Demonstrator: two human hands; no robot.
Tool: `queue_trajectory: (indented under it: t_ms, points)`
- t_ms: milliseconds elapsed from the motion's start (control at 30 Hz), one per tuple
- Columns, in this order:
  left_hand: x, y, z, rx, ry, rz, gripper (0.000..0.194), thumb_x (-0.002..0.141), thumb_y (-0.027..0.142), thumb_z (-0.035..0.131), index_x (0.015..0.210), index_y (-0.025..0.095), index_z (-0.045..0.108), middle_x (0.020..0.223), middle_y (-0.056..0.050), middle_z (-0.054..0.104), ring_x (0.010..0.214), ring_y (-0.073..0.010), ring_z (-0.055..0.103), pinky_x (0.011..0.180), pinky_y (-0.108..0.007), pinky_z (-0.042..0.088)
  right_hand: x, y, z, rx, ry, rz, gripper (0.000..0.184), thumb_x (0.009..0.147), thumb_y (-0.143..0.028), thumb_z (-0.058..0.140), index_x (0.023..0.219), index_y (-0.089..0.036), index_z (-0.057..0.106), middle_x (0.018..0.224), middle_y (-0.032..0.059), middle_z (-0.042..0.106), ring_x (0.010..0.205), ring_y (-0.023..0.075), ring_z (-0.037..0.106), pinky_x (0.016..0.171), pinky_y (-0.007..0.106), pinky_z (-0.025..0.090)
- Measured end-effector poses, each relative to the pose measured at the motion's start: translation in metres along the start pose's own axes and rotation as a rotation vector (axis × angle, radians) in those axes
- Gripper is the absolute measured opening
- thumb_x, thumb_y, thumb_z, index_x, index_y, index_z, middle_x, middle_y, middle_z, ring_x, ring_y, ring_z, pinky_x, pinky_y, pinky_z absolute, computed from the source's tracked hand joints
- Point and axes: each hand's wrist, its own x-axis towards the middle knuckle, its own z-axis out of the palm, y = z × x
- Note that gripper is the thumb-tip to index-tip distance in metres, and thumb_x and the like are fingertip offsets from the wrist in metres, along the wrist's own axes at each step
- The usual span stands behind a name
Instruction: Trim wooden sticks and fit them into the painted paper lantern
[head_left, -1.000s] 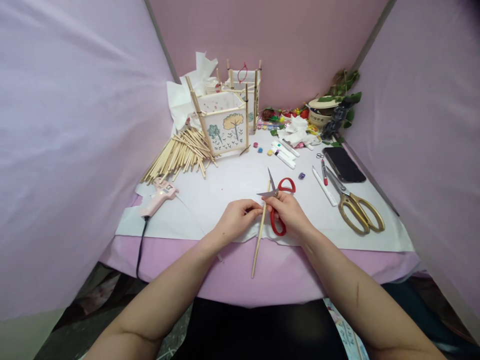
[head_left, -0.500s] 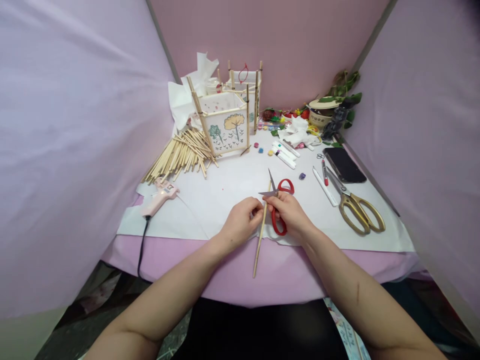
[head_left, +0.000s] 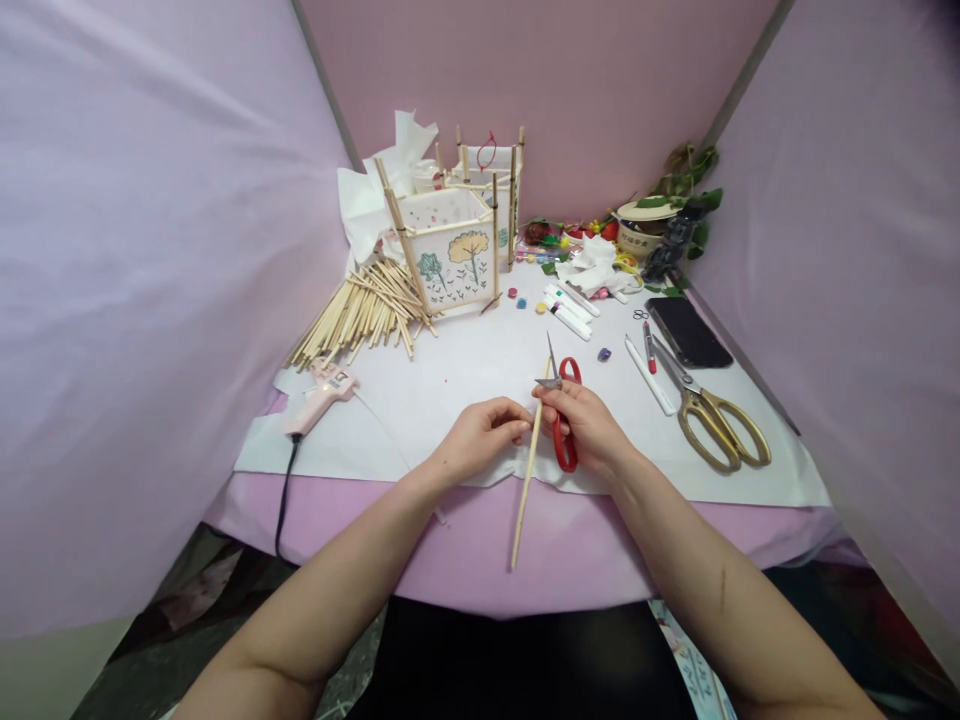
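My right hand (head_left: pixel 589 420) is closed around red-handled scissors (head_left: pixel 570 372), whose blades stand apart and point up and away. The same hand pinches a thin wooden stick (head_left: pixel 527 480) that slants down past the table's front edge. Just left of the stick is my left hand (head_left: pixel 487 435), its thumb and fingers drawn together in a pinch close to the stick. What lies between those fingertips, if anything, is too small to make out.
At left lie a pink glue gun (head_left: pixel 311 400) and a pile of wooden sticks (head_left: pixel 364 310). Behind stands a stick-framed paper lantern (head_left: pixel 450 265) with painted trees. Toward the right are white markers (head_left: pixel 570 318), large gold-handled scissors (head_left: pixel 712 425) and a black phone (head_left: pixel 688 332).
My right hand has shifted slightly right with the scissors and stick, and the scissors have turned. My left hand pulled back a little, then moved toward the stick again.
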Motion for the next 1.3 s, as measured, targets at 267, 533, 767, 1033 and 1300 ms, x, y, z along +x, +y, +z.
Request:
queue_trajectory:
  t_ms: [267,533,767,1033,1300]
  points:
    - [-0.003,0.004,-0.006,0.000,-0.097,-0.086,0.022,0.079,0.031,0.058,0.083,0.013,0.070,0.070,-0.003,0.063,0.066,-0.0128,0.054,0.062,-0.023,0.042,-0.001,0.000,0.001,-0.070,0.058,-0.035,0.024,0.072,-0.036,0.068,0.065,-0.019,0.052,0.052,-0.0050,0.051,0.039,0.0048,0.032,0.036,0.019,0.024]
    - [-0.006,0.009,-0.001,0.175,-0.079,0.066,0.016,0.078,0.021,0.049,0.077,0.016,0.064,0.076,-0.001,0.064,0.071,-0.0130,0.054,0.066,-0.022,0.042,-0.002,0.000,0.003,-0.148,0.080,-0.043,0.019,0.073,-0.034,0.065,0.067,-0.020,0.054,0.047,-0.0057,0.048,0.038,0.0059,0.033,0.036,0.020,0.024]
    - [-0.005,-0.003,0.009,0.205,-0.029,0.083,0.012,0.079,0.020,0.047,0.075,0.016,0.057,0.071,0.001,0.059,0.065,-0.0112,0.050,0.060,-0.021,0.039,-0.001,0.002,0.004,-0.105,0.073,0.014,0.023,0.074,-0.033,0.065,0.063,-0.020,0.049,0.045,-0.0064,0.044,0.037,0.0054,0.031,0.035,0.020,0.023]
    - [-0.003,-0.003,0.004,0.314,0.146,0.091,0.013,0.079,0.017,0.041,0.070,0.018,0.051,0.066,0.003,0.053,0.063,-0.0115,0.046,0.061,-0.024,0.035,-0.001,0.003,0.000,0.047,0.018,-0.032,0.019,0.076,-0.034,0.067,0.073,-0.019,0.055,0.049,-0.0071,0.045,0.038,0.0043,0.029,0.036,0.018,0.024]
    - [-0.003,0.001,0.002,0.113,0.145,0.022,0.019,0.082,0.029,0.051,0.076,0.016,0.063,0.069,0.001,0.061,0.063,-0.0113,0.052,0.064,-0.024,0.040,0.001,0.003,-0.005,0.080,0.017,-0.083,0.019,0.077,-0.032,0.068,0.074,-0.018,0.056,0.052,-0.0068,0.046,0.039,0.0035,0.028,0.037,0.017,0.027]
